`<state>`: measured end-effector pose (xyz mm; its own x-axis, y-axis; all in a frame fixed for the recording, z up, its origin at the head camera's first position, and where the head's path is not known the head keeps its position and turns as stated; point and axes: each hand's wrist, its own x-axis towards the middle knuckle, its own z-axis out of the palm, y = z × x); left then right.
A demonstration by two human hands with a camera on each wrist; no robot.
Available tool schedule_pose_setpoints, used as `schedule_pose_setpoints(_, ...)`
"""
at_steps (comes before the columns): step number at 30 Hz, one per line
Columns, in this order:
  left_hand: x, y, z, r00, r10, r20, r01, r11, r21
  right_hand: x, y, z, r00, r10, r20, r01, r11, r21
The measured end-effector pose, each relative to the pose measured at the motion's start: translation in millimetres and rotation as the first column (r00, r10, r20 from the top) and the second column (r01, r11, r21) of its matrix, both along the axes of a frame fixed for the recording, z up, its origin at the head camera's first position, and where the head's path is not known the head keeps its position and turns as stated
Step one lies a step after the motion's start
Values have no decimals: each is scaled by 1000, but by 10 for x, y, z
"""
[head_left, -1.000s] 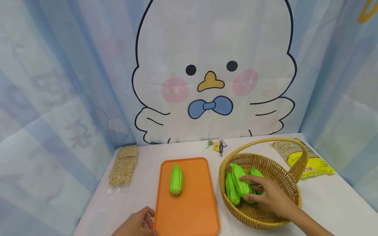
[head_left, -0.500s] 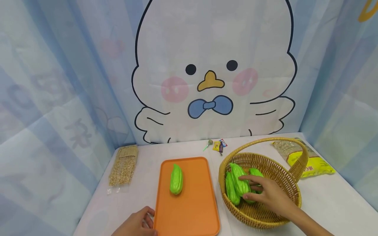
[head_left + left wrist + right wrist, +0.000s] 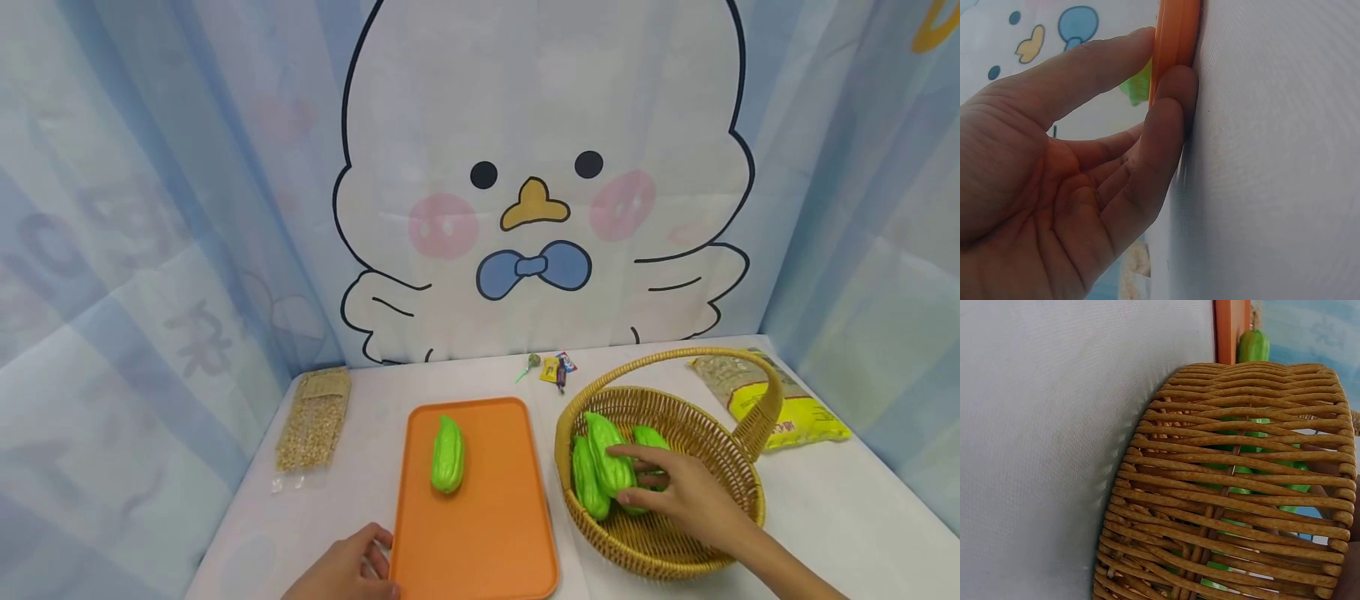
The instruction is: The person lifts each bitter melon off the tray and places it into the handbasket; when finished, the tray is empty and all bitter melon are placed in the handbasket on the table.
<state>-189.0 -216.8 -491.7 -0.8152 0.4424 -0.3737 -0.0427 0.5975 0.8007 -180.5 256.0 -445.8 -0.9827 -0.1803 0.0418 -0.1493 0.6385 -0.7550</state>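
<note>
At the bottom edge of the frame we saw the left hand (image 3: pixel 348 571) resting against the near left corner of the orange tray (image 3: pixel 480 533), fingers relaxed. Lower right, the right hand (image 3: pixel 686 496) curled its fingers round a green gourd (image 3: pixel 611 462) inside the wicker basket (image 3: pixel 667 554) (two more lay beside it). Further up, another gourd (image 3: pixel 447 454) lay on the tray.

The right hand (image 3: pixel 693 500) covered part of the gourds (image 3: pixel 611 467) in the basket (image 3: pixel 667 550). The left hand (image 3: pixel 348 571) was cut off at the near edge. The small wrappers (image 3: pixel 557 369) by the far wall were too tiny to read.
</note>
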Motion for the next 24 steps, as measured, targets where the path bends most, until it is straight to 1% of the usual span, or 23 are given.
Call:
schedule_pose_setpoints(4, 3, 10, 8, 1000, 6, 11, -6, 1000, 0, 7, -2, 5, 1000, 2, -2, -2, 1000, 11)
schedule_pose_setpoints(8, 4, 12, 6, 1000, 14, 18, -14, 1000, -9, 15, -8, 19, 1000, -10, 15, 10, 1000, 16)
schedule_pose_setpoints(13, 4, 36, 3, 998, 45, 45, -43, 998, -36, 27, -8, 50, 999, -27, 21, 26, 999, 30)
schedule_pose_setpoints(17, 6, 52, 2, 997, 60, 57, -57, 997, -51, 43, 10, 87, 999, -42, 24, 42, 999, 15)
schedule_pose_setpoints(20, 6, 50, 1, 997, 60, 56, -57, 997, -46, 74, 34, 134, 999, -46, 6, 46, 999, -2)
schedule_pose_setpoints(24, 11, 39, 9, 998, 48, 41, -47, 998, -32, 149, 21, 239, 996, -46, -72, 47, 999, 15)
